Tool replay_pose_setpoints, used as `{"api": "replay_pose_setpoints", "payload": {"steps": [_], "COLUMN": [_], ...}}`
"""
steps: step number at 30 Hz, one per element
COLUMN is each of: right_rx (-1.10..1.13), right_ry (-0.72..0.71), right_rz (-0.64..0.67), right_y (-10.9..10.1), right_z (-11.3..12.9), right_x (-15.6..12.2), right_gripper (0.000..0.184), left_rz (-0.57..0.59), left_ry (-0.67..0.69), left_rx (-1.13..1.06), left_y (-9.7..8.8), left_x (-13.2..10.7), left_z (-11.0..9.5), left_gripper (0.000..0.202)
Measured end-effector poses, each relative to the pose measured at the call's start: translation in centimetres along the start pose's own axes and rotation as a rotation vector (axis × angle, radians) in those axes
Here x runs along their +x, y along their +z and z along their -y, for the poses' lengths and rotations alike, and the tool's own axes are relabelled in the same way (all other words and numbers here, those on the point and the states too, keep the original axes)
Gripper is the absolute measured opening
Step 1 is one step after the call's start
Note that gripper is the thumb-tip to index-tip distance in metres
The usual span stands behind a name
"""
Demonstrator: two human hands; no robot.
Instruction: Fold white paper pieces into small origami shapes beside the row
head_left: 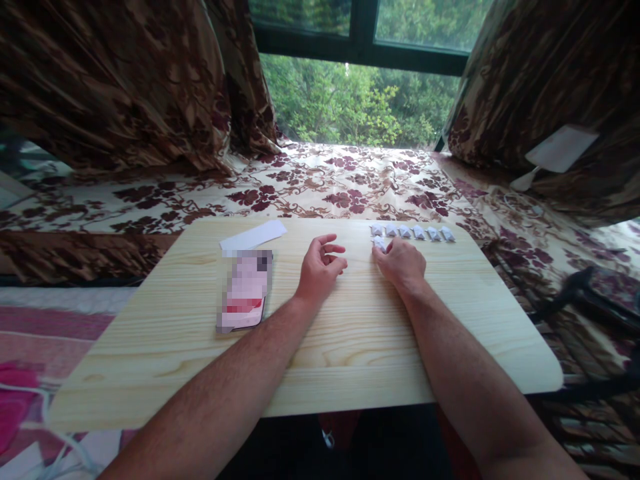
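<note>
Small folded white paper pieces (pixel 419 233) stand in a row along the far right part of the wooden table (pixel 350 360). Just in front of the row's left end, my right hand (pixel 404 262) has its fingers closed on another folded paper piece (pixel 379 243), which rests at or near the tabletop. My left hand (pixel 325 261) hovers over the middle of the table, fingers loosely curled and apart, with nothing in it. To its left lies a phone (pixel 245 290), partly blurred out. White paper strips (pixel 254 235) lie beyond the phone.
A ledge with floral cloth (pixel 345 180) runs behind the table, below a window (pixel 350 100) between patterned curtains (pixel 125 80). A white lamp (pixel 563 148) stands at the right. A dark chair-like frame (pixel 585 300) is beside the table's right edge. A white cable (pixel 47 407) hangs at lower left.
</note>
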State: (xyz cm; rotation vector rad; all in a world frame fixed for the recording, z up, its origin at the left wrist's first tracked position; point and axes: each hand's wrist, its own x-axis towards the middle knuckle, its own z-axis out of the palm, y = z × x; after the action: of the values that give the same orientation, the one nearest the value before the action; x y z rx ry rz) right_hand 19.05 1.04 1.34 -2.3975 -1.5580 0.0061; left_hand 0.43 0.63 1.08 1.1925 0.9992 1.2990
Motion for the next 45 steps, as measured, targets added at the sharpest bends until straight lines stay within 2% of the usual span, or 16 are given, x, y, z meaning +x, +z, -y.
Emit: {"api": "replay_pose_setpoints", "payload": {"steps": [10,19,32,35,39,42,45], "right_rx": [0.007,0.031,0.051,0.080,0.149,0.234,0.294], "right_ry": [0.004,-0.027,-0.036,-0.111,-0.328,-0.454,-0.508], "right_rz": [0.003,-0.023,-0.044,-0.117,-0.215,-0.178,-0.071], "right_y": [-0.2,-0.1,-0.3,-0.2,-0.1,0.0,0.1], "right_z": [-0.2,-0.3,-0.1,0.2,0.7,0.9,1.0], "right_x": [-0.2,-0.3,-0.7,-1.4,-2.4,-3.0,-3.3], "right_gripper": [0.051,0.041,0.042,0.041,0.036,0.033,0.029], "left_rz": [0.005,0.005,0.012,0.006,-0.018,-0.019,-0.032], "left_ry": [-0.003,-0.005,0.017,0.096,0.264,0.386,0.405], "left_rx": [0.007,0.007,0.025,0.147,0.525,0.807,0.934], "left_y": [-0.1,0.0,-0.1,-0.1,-0.3,-0.5,-0.8], "left_x": [0.0,0.1,0.1,-0.1,-0.6,-0.9,-0.8], "left_z": [0.1,0.2,0.7,1.0,0.9,0.7,0.8], "left_gripper": [0.054,0.053,0.052,0.048,0.037,0.032,0.031]}}
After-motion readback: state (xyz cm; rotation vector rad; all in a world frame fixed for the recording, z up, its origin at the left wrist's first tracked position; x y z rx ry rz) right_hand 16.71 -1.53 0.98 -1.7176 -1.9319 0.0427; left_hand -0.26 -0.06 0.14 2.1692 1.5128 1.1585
